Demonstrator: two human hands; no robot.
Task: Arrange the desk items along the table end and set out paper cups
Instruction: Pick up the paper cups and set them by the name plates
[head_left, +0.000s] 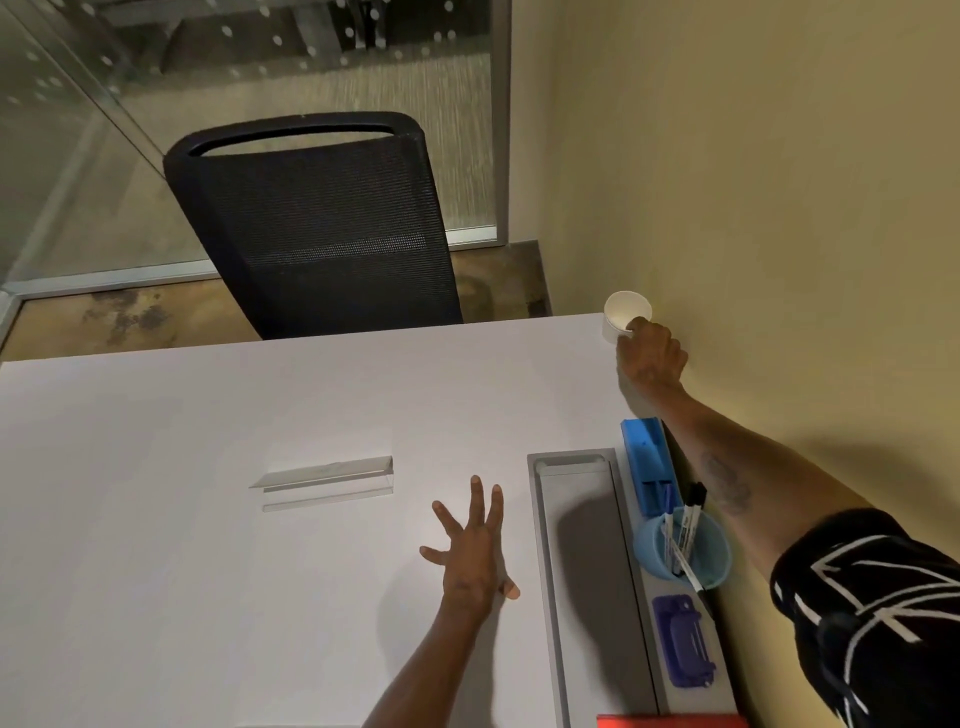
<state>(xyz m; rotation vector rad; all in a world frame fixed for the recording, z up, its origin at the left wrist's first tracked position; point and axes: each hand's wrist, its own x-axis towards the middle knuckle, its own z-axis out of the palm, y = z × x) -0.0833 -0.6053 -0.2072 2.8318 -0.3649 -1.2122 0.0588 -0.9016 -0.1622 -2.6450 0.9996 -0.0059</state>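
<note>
Nearest, the left hand (470, 551) lies flat on the white table (208, 467), fingers spread, holding nothing. Along the right table end stand a blue marker cup (696, 558) and, beyond it, a blue eraser (647, 462). Farthest, the right hand (652, 356) pinches the rim of the paper cup (621, 314) at the far corner, beside the wall (779, 208).

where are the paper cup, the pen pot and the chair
paper cup (623, 310): head view, its inside wall
pen pot (716, 557): head view, its right wall
chair (322, 234): head view, its mesh back
</note>
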